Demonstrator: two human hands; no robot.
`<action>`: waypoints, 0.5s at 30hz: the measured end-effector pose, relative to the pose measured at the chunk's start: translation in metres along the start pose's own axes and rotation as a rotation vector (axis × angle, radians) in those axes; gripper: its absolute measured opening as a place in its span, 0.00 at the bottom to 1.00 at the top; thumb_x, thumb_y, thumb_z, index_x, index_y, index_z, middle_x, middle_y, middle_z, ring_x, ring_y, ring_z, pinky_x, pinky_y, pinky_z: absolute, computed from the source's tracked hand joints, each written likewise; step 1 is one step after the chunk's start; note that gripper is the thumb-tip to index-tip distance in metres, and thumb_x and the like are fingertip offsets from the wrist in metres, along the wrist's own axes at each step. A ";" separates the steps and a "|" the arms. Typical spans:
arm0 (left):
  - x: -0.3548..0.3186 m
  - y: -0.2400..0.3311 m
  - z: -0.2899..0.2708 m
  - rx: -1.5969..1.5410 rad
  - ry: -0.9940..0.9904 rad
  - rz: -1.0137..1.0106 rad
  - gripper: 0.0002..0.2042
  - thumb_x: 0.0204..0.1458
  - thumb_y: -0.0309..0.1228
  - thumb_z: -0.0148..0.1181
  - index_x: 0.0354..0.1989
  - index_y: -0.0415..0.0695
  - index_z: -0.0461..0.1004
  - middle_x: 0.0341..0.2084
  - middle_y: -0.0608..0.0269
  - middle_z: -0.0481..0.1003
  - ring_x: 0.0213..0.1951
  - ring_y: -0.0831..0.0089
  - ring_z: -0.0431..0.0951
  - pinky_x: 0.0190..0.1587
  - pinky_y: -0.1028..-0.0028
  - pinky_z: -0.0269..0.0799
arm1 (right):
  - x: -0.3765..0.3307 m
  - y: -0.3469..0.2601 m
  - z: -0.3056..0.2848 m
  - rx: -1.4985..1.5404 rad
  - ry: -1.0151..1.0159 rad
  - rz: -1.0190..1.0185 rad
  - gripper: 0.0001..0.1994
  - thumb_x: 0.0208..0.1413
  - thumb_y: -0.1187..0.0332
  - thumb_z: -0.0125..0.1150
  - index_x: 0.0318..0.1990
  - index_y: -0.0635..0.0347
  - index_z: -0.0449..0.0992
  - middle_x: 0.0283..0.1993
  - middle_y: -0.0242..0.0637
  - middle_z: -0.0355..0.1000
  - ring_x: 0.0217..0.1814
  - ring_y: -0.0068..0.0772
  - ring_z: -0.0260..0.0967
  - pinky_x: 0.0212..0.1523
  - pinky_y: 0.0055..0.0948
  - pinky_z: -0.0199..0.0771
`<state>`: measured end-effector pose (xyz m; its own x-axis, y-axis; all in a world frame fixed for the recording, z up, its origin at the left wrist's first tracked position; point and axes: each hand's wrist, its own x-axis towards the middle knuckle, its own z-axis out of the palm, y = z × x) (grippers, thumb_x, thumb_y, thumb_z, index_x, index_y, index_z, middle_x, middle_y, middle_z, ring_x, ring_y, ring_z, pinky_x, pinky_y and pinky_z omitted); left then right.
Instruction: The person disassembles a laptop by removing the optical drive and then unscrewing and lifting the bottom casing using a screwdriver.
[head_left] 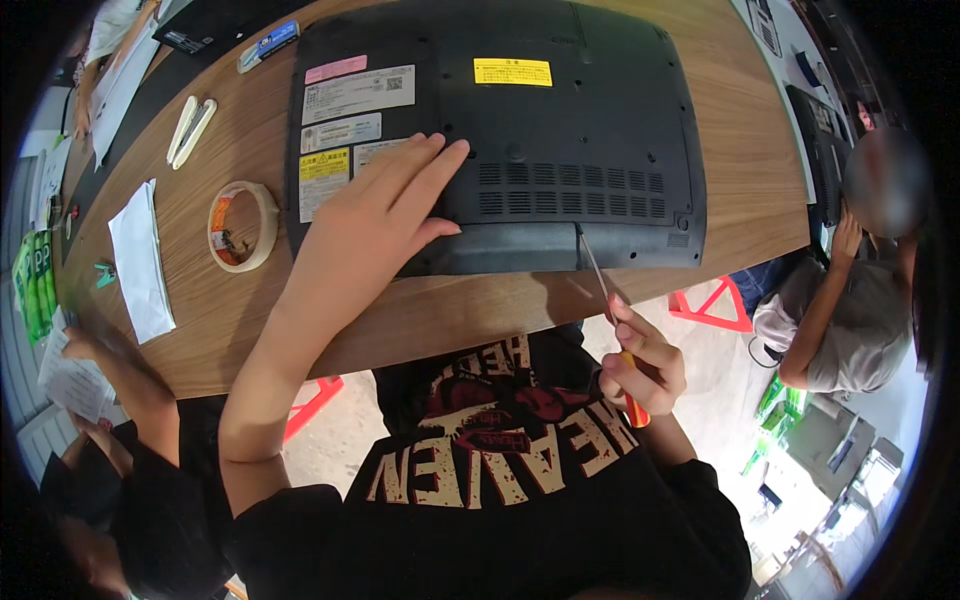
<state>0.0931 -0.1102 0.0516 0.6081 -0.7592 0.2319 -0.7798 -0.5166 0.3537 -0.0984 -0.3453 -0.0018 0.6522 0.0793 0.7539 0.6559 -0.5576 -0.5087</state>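
Observation:
A black laptop (570, 120) lies upside down on the wooden table, its vents and stickers facing up. My left hand (385, 205) rests flat on its underside toward the left, fingers stretched out and partly covering the labels. In my right hand (645, 365) is a screwdriver (600, 275) with a long thin metal shaft and an orange-red and yellow handle. Its tip touches the laptop near the front edge, at the right end of a long dark strip (490, 245) that looks like the battery. The exact contact at the tip is too small to make out.
Left of the laptop on the table (750, 200) are a tape roll (268, 235), folded white paper (140, 260), a cream-coloured tool (190, 132) and a small blue box (270, 45). One person holds papers (75, 375) at left; another sits at right beside a dark device (815, 140). Red stools (715, 305) stand below.

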 end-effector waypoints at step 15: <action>0.021 -0.013 -0.013 0.183 0.372 0.090 0.18 0.47 0.21 0.57 0.49 0.49 0.74 0.49 0.54 0.75 0.35 0.65 0.82 0.37 0.72 0.79 | 0.046 -0.014 -0.009 0.137 -0.140 -0.080 0.15 0.42 0.80 0.68 0.38 0.63 0.72 0.46 0.47 0.66 0.48 0.62 0.74 0.37 0.37 0.83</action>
<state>0.1179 -0.1146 0.0642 0.5223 -0.6271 0.5778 -0.8255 -0.5418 0.1581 -0.0810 -0.3415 0.0437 0.6364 0.2384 0.7336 0.7470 -0.4278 -0.5089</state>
